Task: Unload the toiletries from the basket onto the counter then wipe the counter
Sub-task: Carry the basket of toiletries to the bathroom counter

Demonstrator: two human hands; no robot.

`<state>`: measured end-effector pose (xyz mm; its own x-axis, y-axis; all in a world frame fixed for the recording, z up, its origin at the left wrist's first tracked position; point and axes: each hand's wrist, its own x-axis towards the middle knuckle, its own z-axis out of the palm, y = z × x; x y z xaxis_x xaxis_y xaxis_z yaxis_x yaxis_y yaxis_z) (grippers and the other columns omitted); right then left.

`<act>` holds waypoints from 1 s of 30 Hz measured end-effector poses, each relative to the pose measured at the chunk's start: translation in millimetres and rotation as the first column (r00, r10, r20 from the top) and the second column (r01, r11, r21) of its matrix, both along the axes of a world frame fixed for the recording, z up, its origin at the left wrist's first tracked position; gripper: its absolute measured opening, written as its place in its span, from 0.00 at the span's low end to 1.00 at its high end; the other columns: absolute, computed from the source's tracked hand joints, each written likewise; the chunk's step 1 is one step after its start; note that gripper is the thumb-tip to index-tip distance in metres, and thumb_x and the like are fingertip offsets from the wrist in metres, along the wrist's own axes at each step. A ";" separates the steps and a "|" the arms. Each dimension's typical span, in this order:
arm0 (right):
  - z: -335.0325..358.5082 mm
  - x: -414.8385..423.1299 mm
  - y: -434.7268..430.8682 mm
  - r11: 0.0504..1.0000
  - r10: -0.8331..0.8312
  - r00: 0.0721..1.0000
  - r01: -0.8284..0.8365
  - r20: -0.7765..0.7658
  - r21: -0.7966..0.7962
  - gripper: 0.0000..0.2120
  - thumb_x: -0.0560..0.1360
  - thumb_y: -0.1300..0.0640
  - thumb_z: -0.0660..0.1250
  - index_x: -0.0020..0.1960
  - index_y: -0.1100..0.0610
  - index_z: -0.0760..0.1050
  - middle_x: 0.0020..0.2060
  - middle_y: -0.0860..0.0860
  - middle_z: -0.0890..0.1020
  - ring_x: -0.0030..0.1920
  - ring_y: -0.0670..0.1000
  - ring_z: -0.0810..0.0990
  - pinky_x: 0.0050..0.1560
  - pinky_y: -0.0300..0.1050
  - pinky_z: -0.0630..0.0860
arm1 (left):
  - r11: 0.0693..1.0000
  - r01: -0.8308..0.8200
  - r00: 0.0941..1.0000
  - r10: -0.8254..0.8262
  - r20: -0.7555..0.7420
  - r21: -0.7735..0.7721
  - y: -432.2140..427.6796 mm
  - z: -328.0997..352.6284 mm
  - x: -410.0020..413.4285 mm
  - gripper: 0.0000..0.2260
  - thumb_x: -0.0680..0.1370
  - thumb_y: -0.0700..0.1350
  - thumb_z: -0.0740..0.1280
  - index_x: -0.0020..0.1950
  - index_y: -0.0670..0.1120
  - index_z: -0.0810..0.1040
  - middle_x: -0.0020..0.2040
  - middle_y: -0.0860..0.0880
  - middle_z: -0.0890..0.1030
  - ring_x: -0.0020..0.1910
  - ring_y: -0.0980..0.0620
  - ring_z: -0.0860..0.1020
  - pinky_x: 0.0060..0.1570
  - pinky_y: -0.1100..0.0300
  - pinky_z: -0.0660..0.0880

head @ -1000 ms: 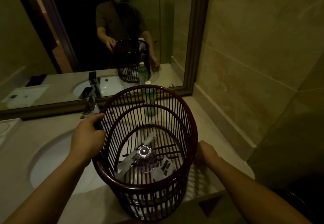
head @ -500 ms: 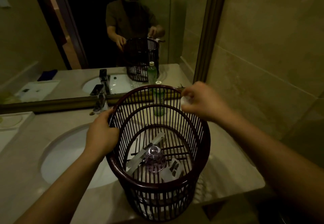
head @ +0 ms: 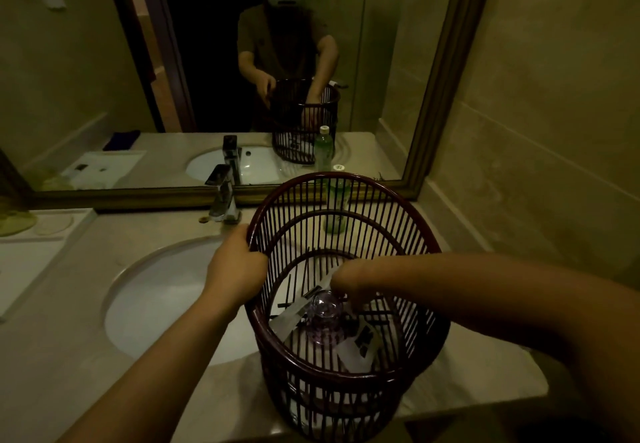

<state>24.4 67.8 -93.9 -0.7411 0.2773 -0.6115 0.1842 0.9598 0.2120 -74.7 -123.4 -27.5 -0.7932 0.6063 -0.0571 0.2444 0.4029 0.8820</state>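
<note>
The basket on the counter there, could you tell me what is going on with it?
A person is unloading it. The left hand grips the rim of the dark slatted basket beside the sink, while the right hand reaches inside toward a purple bottle and white packets. A green bottle stands behind.

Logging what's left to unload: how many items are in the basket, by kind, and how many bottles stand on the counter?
Purple bottle in basket: 1
White flat packets in basket: 2
Green bottle on counter: 1
Total: 4
</note>
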 end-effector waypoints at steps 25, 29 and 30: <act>107.2 87.2 36.6 0.623 -0.773 0.246 0.466 -0.585 -0.628 0.04 0.77 0.59 0.65 0.46 0.56 0.79 0.36 0.57 0.82 0.30 0.55 0.82 0.22 0.43 0.75 | 0.971 -0.161 0.965 0.116 0.236 0.179 -27.3 28.3 6.6 0.18 0.74 0.29 0.61 0.55 0.50 0.78 0.41 0.48 0.79 0.36 0.52 0.78 0.25 0.63 0.75; 124.5 66.1 16.5 0.657 -0.752 0.275 0.390 -0.600 -0.645 0.05 0.75 0.59 0.67 0.42 0.55 0.80 0.34 0.58 0.84 0.34 0.59 0.85 0.30 0.53 0.82 | 0.961 -0.198 0.963 0.154 0.220 0.192 -58.5 43.1 -5.8 0.20 0.74 0.28 0.60 0.46 0.53 0.77 0.42 0.46 0.80 0.32 0.50 0.82 0.22 0.62 0.75; 127.6 58.9 10.2 0.663 -0.748 0.285 0.376 -0.599 -0.648 0.05 0.75 0.59 0.67 0.42 0.54 0.80 0.33 0.57 0.84 0.33 0.57 0.85 0.28 0.51 0.81 | 0.956 -0.212 0.962 0.169 0.214 0.201 -68.0 46.8 -9.4 0.20 0.74 0.27 0.59 0.45 0.54 0.77 0.42 0.46 0.80 0.31 0.54 0.82 0.22 0.62 0.74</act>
